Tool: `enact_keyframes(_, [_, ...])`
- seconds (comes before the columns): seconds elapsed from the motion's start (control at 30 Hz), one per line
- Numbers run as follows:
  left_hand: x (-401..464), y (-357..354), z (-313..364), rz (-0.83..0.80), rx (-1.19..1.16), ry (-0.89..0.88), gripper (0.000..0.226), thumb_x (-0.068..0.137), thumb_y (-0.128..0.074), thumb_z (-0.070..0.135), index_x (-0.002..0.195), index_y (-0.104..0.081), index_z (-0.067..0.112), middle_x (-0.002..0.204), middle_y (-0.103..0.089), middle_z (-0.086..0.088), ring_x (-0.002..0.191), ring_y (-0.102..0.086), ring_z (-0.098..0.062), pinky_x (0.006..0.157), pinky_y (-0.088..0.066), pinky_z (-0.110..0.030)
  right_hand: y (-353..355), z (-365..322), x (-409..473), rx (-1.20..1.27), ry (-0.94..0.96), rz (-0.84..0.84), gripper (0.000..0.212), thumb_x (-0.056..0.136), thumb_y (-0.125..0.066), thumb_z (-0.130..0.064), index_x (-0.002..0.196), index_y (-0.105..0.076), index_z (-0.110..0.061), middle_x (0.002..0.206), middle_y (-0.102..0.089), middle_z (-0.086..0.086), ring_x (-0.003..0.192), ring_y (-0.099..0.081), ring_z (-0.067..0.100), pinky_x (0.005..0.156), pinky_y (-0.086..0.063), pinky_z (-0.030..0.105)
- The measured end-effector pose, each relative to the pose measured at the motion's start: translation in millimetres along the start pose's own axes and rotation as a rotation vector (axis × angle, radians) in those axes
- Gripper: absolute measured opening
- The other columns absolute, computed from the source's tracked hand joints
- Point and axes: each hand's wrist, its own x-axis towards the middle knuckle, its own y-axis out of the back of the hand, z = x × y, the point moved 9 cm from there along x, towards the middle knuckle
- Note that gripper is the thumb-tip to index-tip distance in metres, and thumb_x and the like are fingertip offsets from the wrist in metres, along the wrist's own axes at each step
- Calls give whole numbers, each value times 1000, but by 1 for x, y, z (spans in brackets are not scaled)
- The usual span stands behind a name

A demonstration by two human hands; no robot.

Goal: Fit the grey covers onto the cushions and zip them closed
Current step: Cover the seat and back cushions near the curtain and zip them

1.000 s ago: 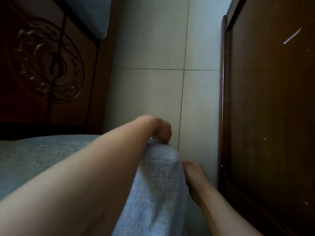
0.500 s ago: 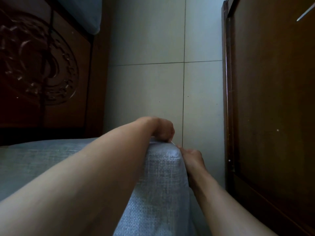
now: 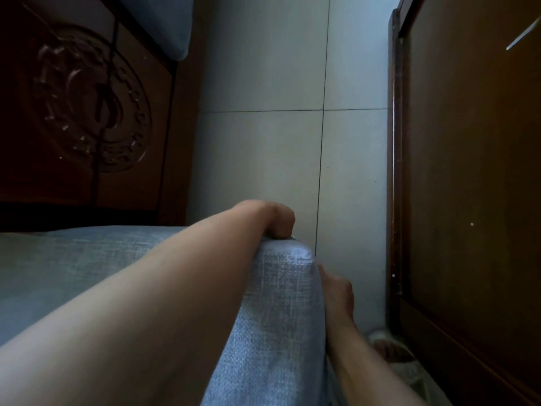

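Fingers (image 3: 281, 227) curled gripping cushion (image 3: 275, 317) far corner, long axis running leftward

Grey-covered cushion (image 3: 281, 303), corner rounded, taut.

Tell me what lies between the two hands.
In the head view, the far corner of the grey cover separates them: the left hand grips its top edge, and the right hand lies against its right side.

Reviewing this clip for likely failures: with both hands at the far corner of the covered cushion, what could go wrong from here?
1. The left hand grips the far corner of the grey cover over its edge; whatever it pinches is hidden, so fabric might catch in the zip.
2. The right hand works beside the cushion, mostly out of sight, so it may fumble.
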Motion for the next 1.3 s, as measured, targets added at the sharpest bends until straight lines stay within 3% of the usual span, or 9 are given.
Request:
enact_keyframes(0.2, [-1,1,0,25,-58,55,36,96,-48,29,108,-63,-1,119,-61,-16,105,-57,-31,86,-43,-35,4,9,11,-154,45,166,59,90,-40,-59,87,-67,-7,92,-64,15,87,-59,30,68,-37,30])
enact_keyframes(0.33, [-36,18,-2,144,-200,113,26,94,-49,19,110,-61,2,119,-61,-13,97,-56,-25,75,-39,-29,4,2,-1,-213,67,83,64,92,-33,-61,83,-65,-6,88,-62,15,79,-56,26,59,-35,29])
enact_keyframes(0.4, [-60,27,-9,252,-248,184,29,93,-49,22,116,-60,7,122,-60,-11,106,-57,-27,75,-38,-28,6,4,-12,-293,5,35,66,94,-33,-58,100,-67,-2,105,-63,21,96,-59,31,68,-34,29])
enact_keyframes(0.47, [-83,33,-14,346,-320,252,27,92,-49,25,111,-61,10,121,-60,-12,106,-56,-29,77,-40,-30,17,7,-23,-364,-45,70,56,93,-44,-50,110,-64,0,117,-61,21,106,-58,32,72,-33,27])
enact_keyframes(0.57, [-122,34,-13,492,-461,366,29,90,-48,26,113,-60,12,120,-60,-11,107,-57,-29,77,-38,-29,28,-5,-39,-382,10,109,22,88,-55,-27,99,-59,-9,105,-61,12,98,-58,28,71,-34,25])
enact_keyframes(0.73, [-170,26,5,734,-424,403,35,95,-36,36,106,-61,15,116,-62,-9,112,-52,-27,93,-30,-37,28,-69,-74,-346,229,77,25,96,-44,-24,109,-61,-10,118,-62,16,109,-55,30,82,-40,29])
enact_keyframes(0.9, [-214,-14,1,921,-652,511,53,95,-35,45,143,-25,23,155,-10,-6,143,-3,-23,112,-3,-54,21,-102,-116,-308,445,-62,43,102,-29,-33,141,-39,-19,144,-43,7,131,-39,22,94,-30,22])
enact_keyframes(1.0, [-229,-53,9,874,-723,506,69,93,-43,43,148,-5,27,156,16,1,144,15,-21,112,-4,-55,13,-102,-134,-434,524,-153,48,100,-37,-32,146,-28,-24,147,-39,8,131,-39,24,99,-31,26])
enact_keyframes(1.3, [-247,-139,57,758,-692,499,83,92,-45,45,146,16,33,150,36,4,140,29,-21,112,-1,-58,9,-81,-164,-773,626,-197,97,88,-62,-21,148,14,-28,144,-41,13,127,-45,30,104,-34,36])
